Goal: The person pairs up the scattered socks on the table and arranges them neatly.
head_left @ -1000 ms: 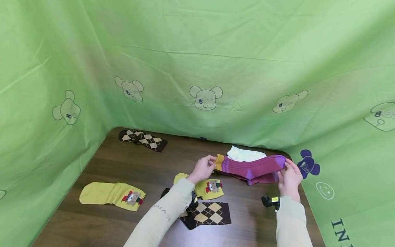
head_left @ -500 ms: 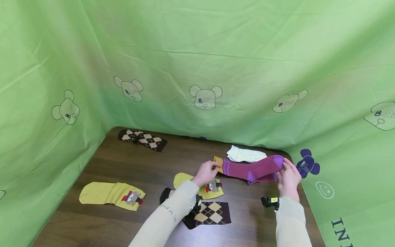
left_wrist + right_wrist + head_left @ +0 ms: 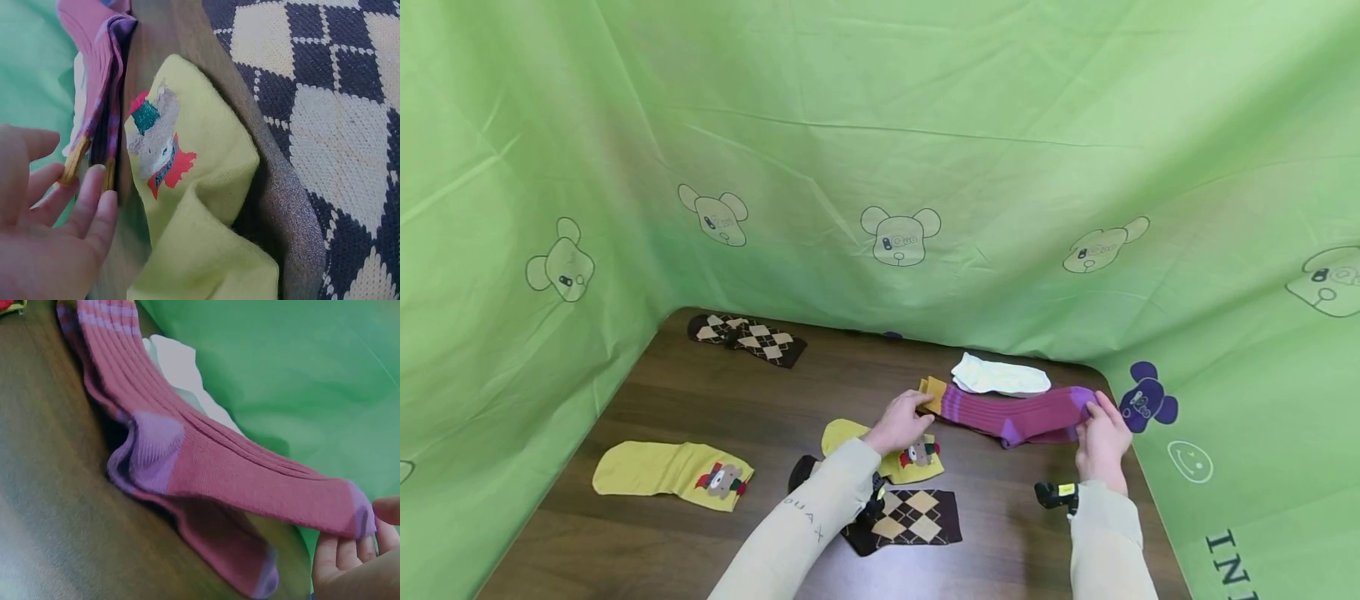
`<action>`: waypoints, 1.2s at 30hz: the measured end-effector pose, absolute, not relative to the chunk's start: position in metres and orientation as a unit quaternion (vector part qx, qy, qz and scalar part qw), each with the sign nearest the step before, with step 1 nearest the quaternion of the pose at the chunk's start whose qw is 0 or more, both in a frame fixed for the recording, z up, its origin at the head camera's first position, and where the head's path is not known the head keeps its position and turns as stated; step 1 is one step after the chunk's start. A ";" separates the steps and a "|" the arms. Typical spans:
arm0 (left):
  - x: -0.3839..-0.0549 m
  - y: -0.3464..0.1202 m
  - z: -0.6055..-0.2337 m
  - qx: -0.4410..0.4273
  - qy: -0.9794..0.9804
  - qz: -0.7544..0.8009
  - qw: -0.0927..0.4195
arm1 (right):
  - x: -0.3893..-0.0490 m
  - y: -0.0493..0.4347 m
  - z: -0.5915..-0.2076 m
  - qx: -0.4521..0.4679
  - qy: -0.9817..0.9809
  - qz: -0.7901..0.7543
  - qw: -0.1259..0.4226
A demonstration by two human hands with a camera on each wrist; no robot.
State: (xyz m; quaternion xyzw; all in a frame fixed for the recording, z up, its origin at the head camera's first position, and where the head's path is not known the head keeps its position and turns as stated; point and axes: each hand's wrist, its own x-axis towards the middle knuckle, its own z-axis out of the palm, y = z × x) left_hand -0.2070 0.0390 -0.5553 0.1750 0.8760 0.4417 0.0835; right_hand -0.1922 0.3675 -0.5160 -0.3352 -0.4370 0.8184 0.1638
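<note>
Two maroon-purple ribbed socks [image 3: 977,410] with lilac heels and toes and mustard cuffs lie one over the other at the right of the table. My left hand [image 3: 901,423] is at the cuff end, its fingers holding a mustard cuff [image 3: 75,159]; a second cuff [image 3: 109,174] shows beside its fingertips in the left wrist view. At the other end my right hand [image 3: 1103,442] pinches the lilac toe [image 3: 361,509] of the upper sock. That toe is raised off the lower sock, whose own toe [image 3: 267,575] hangs free of the hand.
White socks [image 3: 1000,375] lie just behind the purple pair. A yellow bear sock [image 3: 917,458] and a brown argyle sock [image 3: 917,518] are partly under my left arm. Another yellow sock [image 3: 670,473] and argyle sock [image 3: 748,337] lie left. Green cloth [image 3: 880,167] walls the table [image 3: 820,383].
My left hand has shifted slightly right and nearer along the cuffs. The upper purple sock has been lowered a little, its toe coming down with my right hand.
</note>
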 end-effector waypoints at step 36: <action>-0.207 0.032 -0.553 0.153 0.898 0.384 0.153 | -0.191 0.371 -0.542 -0.349 -0.627 0.696 0.000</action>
